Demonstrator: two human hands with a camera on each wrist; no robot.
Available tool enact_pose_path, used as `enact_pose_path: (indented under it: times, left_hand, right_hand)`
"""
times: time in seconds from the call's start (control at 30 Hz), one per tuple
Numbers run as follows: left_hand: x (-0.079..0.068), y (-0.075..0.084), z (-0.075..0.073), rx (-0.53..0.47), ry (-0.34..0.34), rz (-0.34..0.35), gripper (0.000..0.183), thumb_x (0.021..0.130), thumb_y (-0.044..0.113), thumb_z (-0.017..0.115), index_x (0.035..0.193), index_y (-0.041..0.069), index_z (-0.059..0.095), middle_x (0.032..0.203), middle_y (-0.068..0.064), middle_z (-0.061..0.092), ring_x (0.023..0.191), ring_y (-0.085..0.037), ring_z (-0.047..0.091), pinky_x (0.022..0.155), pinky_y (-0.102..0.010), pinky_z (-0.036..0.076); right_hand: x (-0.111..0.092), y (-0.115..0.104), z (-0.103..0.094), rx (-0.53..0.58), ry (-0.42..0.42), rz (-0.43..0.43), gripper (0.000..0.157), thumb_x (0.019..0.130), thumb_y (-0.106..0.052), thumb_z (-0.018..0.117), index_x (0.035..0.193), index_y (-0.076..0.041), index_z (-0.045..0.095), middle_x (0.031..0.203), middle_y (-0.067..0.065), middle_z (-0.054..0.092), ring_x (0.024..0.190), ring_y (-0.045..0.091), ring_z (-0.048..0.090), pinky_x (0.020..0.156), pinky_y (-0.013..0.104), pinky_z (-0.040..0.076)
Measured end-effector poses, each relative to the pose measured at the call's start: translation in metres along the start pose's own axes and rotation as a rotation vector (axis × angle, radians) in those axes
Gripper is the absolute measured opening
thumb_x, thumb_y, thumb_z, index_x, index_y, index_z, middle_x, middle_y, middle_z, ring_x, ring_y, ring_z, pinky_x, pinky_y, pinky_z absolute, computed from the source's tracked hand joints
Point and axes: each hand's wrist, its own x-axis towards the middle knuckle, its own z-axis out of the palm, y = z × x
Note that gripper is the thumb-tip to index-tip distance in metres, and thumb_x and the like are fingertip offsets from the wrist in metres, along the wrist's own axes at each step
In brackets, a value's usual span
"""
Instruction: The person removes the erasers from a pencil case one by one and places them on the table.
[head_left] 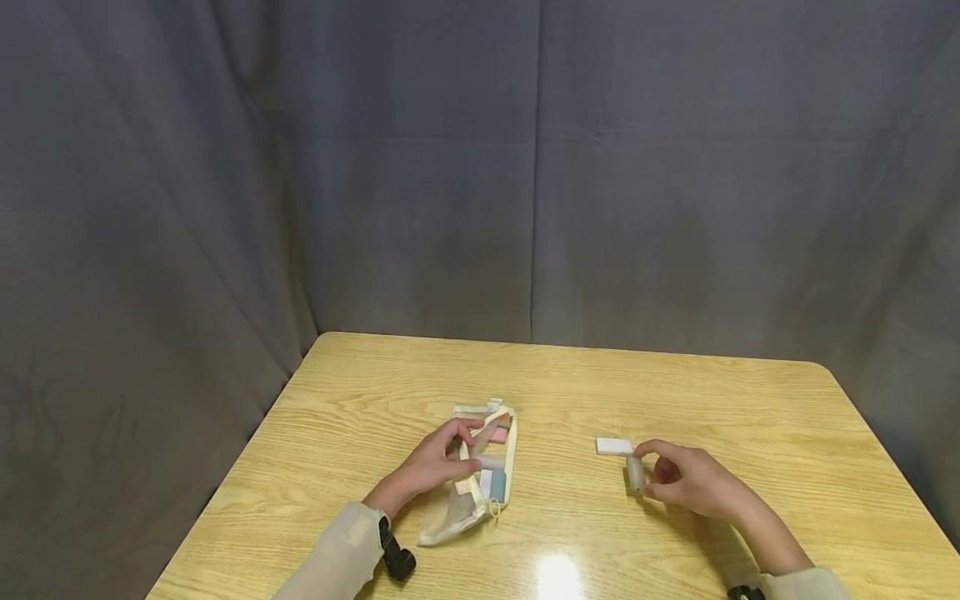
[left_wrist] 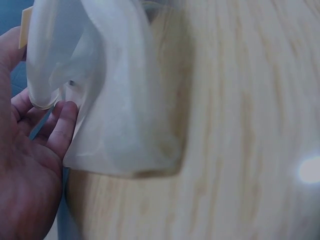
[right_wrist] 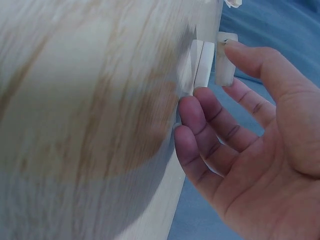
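A sheer whitish zip pouch (head_left: 450, 517) lies unzipped on the table, its cream zipper edge facing up. My left hand (head_left: 435, 462) holds its rim, with thumb and fingers curved at the mouth; the left wrist view shows the fingers against the mesh pouch (left_wrist: 120, 110). Inside are a pink block (head_left: 498, 435), a blue-and-white block (head_left: 497, 485) and other small pieces. My right hand (head_left: 693, 479) pinches a small whitish, translucent-looking block (right_wrist: 225, 62) on end between thumb and index finger. Beside it a flat white block (head_left: 614, 446) lies on the table.
The wooden table (head_left: 360, 375) has rounded far corners. A dark grey-blue curtain (head_left: 420, 208) hangs behind it and down its left side. Glare shows near the table's front middle. Each wrist wears a black band (head_left: 396, 554).
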Motion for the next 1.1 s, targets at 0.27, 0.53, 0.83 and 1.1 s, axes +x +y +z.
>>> enact_pose_path:
  times: [0.27, 0.53, 0.83, 1.1]
  left_hand:
    - [0.0000, 0.0021, 0.0000, 0.000, -0.003, -0.003, 0.025, 0.090, 0.016, 0.074, 0.104, 0.012, 0.055, 0.152, 0.000, 0.049, 0.121, -0.023, 0.052, 0.075, -0.027, 0.043]
    - [0.0001, 0.0033, -0.0005, -0.001, -0.009, -0.009, 0.024, 0.090, 0.016, 0.074, 0.104, 0.013, 0.055, 0.152, 0.002, 0.049, 0.104, -0.020, 0.054, 0.065, -0.026, 0.041]
    - [-0.0011, 0.0036, -0.0004, -0.001, -0.011, -0.001, 0.025, 0.090, 0.015, 0.075, 0.105, 0.009, 0.055, 0.152, -0.002, 0.048, 0.107, -0.022, 0.054, 0.064, -0.025, 0.039]
    - [-0.0026, 0.0044, -0.0006, -0.005, -0.010, -0.002, 0.027, 0.090, 0.016, 0.075, 0.106, 0.006, 0.055, 0.153, -0.005, 0.048, 0.077, -0.015, 0.046, 0.061, -0.024, 0.039]
  right_hand:
    - [0.0017, -0.0006, 0.0015, -0.017, -0.007, -0.003, 0.046, 0.089, -0.021, 0.078, 0.129, -0.008, 0.060, 0.081, -0.004, 0.058, 0.069, 0.006, 0.050, 0.059, 0.024, 0.044]
    - [0.0016, 0.0041, 0.0035, -0.025, -0.003, 0.017, 0.046, 0.088, -0.020, 0.079, 0.128, -0.008, 0.060, 0.081, -0.004, 0.058, 0.069, 0.006, 0.049, 0.059, 0.024, 0.044]
    - [0.0033, 0.0048, 0.0046, -0.023, -0.009, 0.022, 0.046, 0.088, -0.019, 0.078, 0.129, -0.006, 0.060, 0.081, -0.004, 0.056, 0.068, 0.006, 0.049, 0.058, 0.024, 0.043]
    - [0.0047, 0.0043, 0.0058, -0.038, -0.008, 0.044, 0.046, 0.088, -0.017, 0.078, 0.128, -0.006, 0.061, 0.081, -0.004, 0.056, 0.069, 0.007, 0.048, 0.059, 0.024, 0.043]
